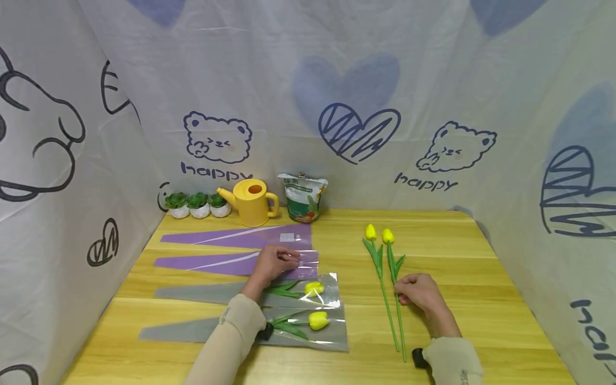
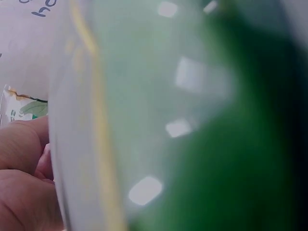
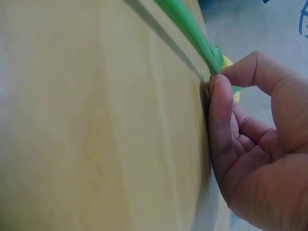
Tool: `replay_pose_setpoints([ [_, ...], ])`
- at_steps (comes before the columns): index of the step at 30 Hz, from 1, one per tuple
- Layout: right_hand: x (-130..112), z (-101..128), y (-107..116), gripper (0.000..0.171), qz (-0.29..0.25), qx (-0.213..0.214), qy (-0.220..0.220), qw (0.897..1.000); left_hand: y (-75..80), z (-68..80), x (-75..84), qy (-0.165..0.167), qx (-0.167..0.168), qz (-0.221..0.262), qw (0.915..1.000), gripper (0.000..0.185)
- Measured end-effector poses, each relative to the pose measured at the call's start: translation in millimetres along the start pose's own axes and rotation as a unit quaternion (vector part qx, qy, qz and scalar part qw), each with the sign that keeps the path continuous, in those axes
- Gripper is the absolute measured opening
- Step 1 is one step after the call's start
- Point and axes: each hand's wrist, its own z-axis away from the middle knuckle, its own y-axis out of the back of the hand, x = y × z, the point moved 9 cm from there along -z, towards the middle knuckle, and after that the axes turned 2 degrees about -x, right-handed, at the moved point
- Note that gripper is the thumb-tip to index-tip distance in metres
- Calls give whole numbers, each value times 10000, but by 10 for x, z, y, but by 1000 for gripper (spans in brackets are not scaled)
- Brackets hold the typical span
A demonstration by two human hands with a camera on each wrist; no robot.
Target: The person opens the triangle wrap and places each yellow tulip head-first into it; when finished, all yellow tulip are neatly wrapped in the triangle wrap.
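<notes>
Right hand [image 1: 420, 293] pinches the stem of the right tulip [image 1: 393, 278] between thumb and fingertips, stem running straight away from the grip toward the far bloom, while left hand [image 1: 272, 263], fingers curled, grips the clear edge of the purple sleeve [image 1: 231, 263] well off to its left.

Wooden table [image 1: 481, 278], bear-printed cloth walls [image 1: 433, 80]
</notes>
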Motion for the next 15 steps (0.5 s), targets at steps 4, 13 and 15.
replay_pose_setpoints([
  [4,-2,-8,7,22,-42,25,-8,10000,11,-15,-10,-10,-13,275,9996,20],
  [13,-24,37,17,33,-633,-129,-28,9979,49,-1,-52,28,-226,878,9959,26],
  [15,-81,71,44,38,-670,-156,28,9976,47,-30,-102,14,-208,911,9956,25],
])
